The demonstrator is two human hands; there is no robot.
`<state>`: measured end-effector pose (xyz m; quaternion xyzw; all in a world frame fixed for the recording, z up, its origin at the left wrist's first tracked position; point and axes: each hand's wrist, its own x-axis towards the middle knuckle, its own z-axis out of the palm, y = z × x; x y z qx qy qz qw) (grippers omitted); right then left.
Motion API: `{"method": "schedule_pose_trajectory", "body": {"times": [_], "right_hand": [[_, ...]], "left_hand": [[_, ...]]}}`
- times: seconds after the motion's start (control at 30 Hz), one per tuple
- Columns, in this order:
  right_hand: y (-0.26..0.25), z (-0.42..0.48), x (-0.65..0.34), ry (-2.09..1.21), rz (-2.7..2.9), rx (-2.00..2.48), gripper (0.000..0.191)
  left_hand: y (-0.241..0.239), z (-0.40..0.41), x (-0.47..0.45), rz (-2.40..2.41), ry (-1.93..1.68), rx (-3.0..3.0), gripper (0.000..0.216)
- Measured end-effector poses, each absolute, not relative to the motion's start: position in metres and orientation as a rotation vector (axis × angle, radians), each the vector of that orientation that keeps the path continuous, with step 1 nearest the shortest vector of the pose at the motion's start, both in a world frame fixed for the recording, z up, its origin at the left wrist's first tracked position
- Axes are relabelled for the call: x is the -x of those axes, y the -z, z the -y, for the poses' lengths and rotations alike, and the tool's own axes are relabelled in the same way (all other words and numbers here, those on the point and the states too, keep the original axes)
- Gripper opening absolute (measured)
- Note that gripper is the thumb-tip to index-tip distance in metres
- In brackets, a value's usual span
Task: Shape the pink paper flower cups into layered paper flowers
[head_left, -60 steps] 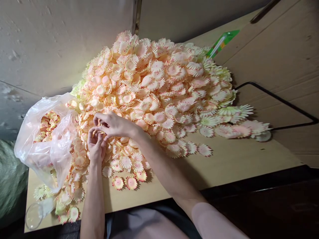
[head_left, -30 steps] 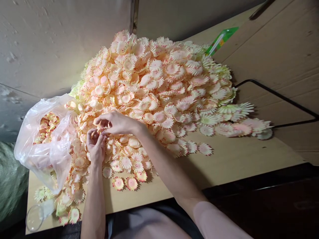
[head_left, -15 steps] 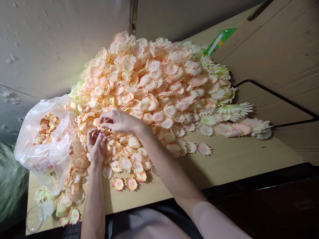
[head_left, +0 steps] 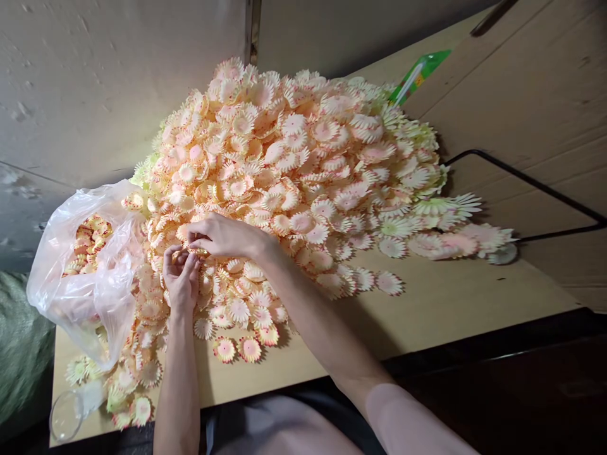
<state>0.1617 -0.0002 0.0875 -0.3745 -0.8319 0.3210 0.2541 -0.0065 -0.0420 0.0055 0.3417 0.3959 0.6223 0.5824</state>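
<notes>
A large heap of pink, cream and pale green artificial flower heads (head_left: 303, 158) covers the back half of a wooden table (head_left: 450, 303). My left hand (head_left: 180, 281) and my right hand (head_left: 222, 237) meet at the heap's near left side, fingertips touching. Both are closed in a pinch around small flower pieces held between them; the exact piece is mostly hidden by the fingers. Loose flower heads (head_left: 237, 347) lie just below the hands.
A clear plastic bag (head_left: 85, 272) holding more flower pieces lies at the left. A clear round cup (head_left: 65, 414) sits at the table's near left corner. A green packet (head_left: 417, 72) and a black metal frame (head_left: 531, 183) are at the back right.
Both hands stayed in place at the heap's left side; the fingers shifted slightly, the right hand dipping back down to meet the left.
</notes>
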Motion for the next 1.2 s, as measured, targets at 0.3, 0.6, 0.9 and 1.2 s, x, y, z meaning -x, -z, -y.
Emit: {"method": "schedule_pose_trajectory", "body": {"times": [0.3, 0.6, 0.9, 1.2], "right_hand": [[-0.081, -0.003, -0.155, -0.71, 2.278, 0.963, 0.017], [-0.084, 0.003, -0.15, -0.705, 2.255, 0.91, 0.01], [-0.083, 0.001, -0.162, -0.722, 2.136, 1.115, 0.015], [-0.082, 0.007, -0.151, -0.788, 2.307, 1.175, 0.014]], "left_hand": [[-0.008, 0.045, 0.003, -0.915, -1.464, -0.819, 0.048], [-0.006, 0.043, 0.009, -0.88, -1.475, -0.742, 0.046], [-0.007, 0.053, 0.0, -0.9, -1.458, -0.758, 0.039], [-0.007, 0.051, -0.003, -0.984, -1.42, -0.685, 0.032]]}}
